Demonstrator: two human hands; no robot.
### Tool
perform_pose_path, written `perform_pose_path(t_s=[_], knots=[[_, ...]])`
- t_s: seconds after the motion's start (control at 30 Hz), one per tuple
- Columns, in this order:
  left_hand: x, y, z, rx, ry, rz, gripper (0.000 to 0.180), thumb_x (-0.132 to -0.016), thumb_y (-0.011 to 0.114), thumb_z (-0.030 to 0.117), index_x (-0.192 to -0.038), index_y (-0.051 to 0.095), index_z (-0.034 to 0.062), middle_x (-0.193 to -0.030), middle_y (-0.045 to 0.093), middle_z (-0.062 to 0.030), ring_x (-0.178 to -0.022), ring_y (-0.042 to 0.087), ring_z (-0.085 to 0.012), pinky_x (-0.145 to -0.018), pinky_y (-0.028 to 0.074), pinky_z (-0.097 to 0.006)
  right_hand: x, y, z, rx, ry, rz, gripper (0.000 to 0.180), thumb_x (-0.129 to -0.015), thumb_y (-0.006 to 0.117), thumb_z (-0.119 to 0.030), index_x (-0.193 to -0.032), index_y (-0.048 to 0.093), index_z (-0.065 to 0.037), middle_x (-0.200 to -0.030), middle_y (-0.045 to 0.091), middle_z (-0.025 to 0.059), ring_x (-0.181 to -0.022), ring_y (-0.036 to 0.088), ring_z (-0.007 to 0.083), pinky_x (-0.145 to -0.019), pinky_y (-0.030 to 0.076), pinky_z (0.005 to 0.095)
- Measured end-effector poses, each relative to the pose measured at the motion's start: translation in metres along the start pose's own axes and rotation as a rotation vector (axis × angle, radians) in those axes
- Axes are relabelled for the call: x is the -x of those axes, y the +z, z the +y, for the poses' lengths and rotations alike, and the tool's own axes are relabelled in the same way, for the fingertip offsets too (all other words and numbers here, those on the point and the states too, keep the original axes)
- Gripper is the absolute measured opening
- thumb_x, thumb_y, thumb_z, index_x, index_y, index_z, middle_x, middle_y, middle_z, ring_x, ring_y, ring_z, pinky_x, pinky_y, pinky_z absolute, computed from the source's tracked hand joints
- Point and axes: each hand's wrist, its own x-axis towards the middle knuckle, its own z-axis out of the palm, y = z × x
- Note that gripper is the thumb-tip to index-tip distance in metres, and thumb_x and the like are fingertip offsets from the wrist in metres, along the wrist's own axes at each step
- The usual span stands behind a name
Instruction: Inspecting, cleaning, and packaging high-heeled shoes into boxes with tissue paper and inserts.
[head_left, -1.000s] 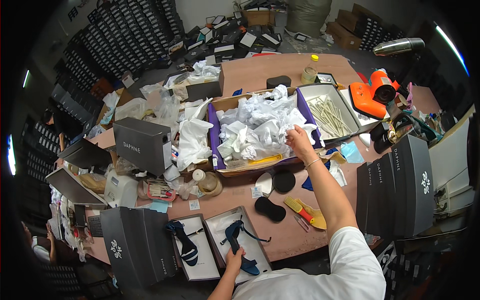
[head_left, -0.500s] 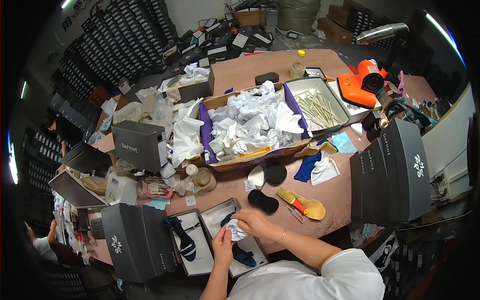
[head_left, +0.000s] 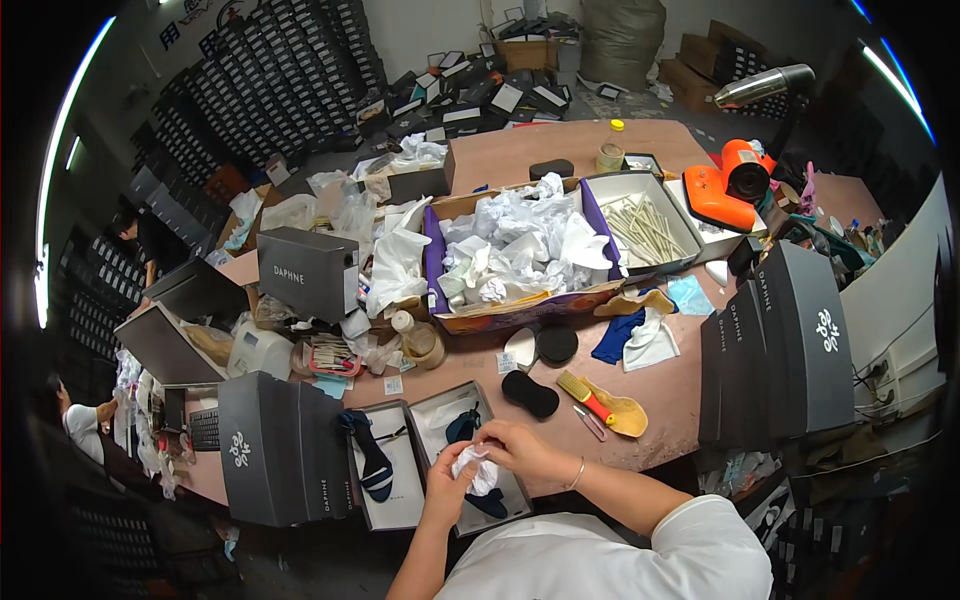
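My left hand [head_left: 445, 487] and my right hand [head_left: 522, 450] are closed together on a crumpled white tissue paper [head_left: 482, 474], pinching it from both sides. They hold it above an open shoe box part [head_left: 426, 404], where a dark blue sandal [head_left: 487, 505] lies partly hidden behind my hands and the paper. Just to the left, a second blue sandal [head_left: 376, 470] with a pale-striped strap rests in the other shallow box half [head_left: 405, 500].
A purple-edged carton [head_left: 432, 262] heaped with white paper stands at centre. A black oval pad [head_left: 530, 394], a yellow brush [head_left: 585, 396] and tweezers [head_left: 590, 424] lie right of my hands. Dark shoe boxes [head_left: 268, 450] stand left; more shoe boxes [head_left: 805, 350] stand right.
The view has shifted, so the table sits a little differently. My hands still hold the tissue paper, and more of it shows as a looser, larger bunch.
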Motion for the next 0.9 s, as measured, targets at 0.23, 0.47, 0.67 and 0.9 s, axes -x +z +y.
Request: perform_pose_path(t_s=[0.23,0.47,0.67,0.9], knots=[[0.032,0.016,-0.015,-0.064,0.143,0.099,0.042,-0.081,0.063,-0.006,-0.12,0.052,0.0015,-0.11,0.054,-0.007,-0.104,0.055,-0.0157,-0.087,0.048,-0.028,0.041,0.035,0.017,-1.071,0.319,0.327,0.016,-0.094,0.059,-0.02,-0.099,0.056,-0.005,-0.078,0.055,-0.0023,-0.067,0.051,0.0039,-0.058,0.043,0.0218],[0.055,0.04,-0.01,-0.582,0.239,0.033,0.022,-0.086,0.066,0.007,-0.105,0.061,-0.0031,-0.099,0.059,-0.008,-0.08,0.061,-0.0134,-0.074,0.049,-0.024,0.081,0.03,-0.011,-0.696,0.202,0.349,0.012,-0.095,0.058,-0.015,-0.098,0.056,-0.004,-0.085,0.053,-0.0033,-0.076,0.049,0.0037,-0.067,0.042,0.019],[0.049,0.028,-0.025,-0.337,0.302,0.06,0.013,-0.09,0.061,0.004,-0.101,0.061,-0.004,-0.105,0.059,-0.0064,-0.081,0.057,-0.0096,-0.074,0.047,-0.023,0.086,0.021,-0.01,-0.483,0.186,0.451,0.011,-0.093,0.059,-0.013,-0.096,0.058,-0.002,-0.08,0.058,-0.0009,-0.073,0.053,0.0058,-0.065,0.044,0.0216],[0.03,-0.017,-0.02,0.757,-0.059,0.227,0.016,-0.096,0.05,0.015,-0.106,0.056,0.0047,-0.108,0.061,-0.0073,-0.102,0.057,-0.0194,-0.093,0.045,-0.038,0.07,-0.001,0.018,-0.472,0.262,0.376,0.016,-0.092,0.06,-0.014,-0.097,0.058,0.0,-0.078,0.06,0.0025,-0.067,0.057,0.0135,-0.064,0.047,0.0259]])
